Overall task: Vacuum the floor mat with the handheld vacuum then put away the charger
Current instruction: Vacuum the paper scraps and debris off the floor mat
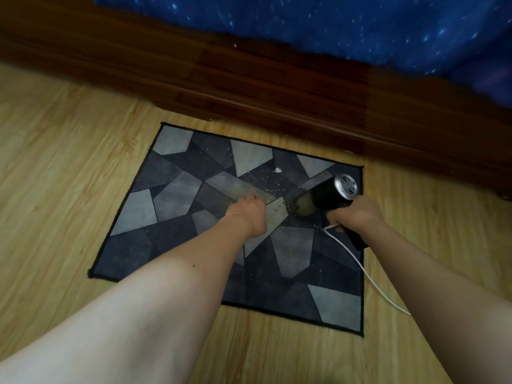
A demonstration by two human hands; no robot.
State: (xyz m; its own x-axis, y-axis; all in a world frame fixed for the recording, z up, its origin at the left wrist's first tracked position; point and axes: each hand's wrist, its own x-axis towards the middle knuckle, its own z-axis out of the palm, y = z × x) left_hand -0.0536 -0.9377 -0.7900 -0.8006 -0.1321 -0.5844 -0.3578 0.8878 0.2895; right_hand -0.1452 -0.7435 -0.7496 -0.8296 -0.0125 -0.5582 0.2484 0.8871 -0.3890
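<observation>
A grey and dark blue patterned floor mat (171, 195) lies on the wooden floor. My right hand (354, 214) grips the handle of a black handheld vacuum (329, 191), whose nozzle points left and down onto the mat, silver vent end up. A white charger cable (365, 275) runs from the handle down to the right. My left hand (248, 214) rests fingers-down on the mat just left of the nozzle, pressing it. Small crumbs (266, 181) and a white scrap (277, 170) lie on the mat beyond the hands.
A dark wooden bed frame (249, 87) runs along the far side of the mat, with a blue starry bedsheet (332, 23) hanging over it. Light wooden floor (55, 162) surrounds the mat.
</observation>
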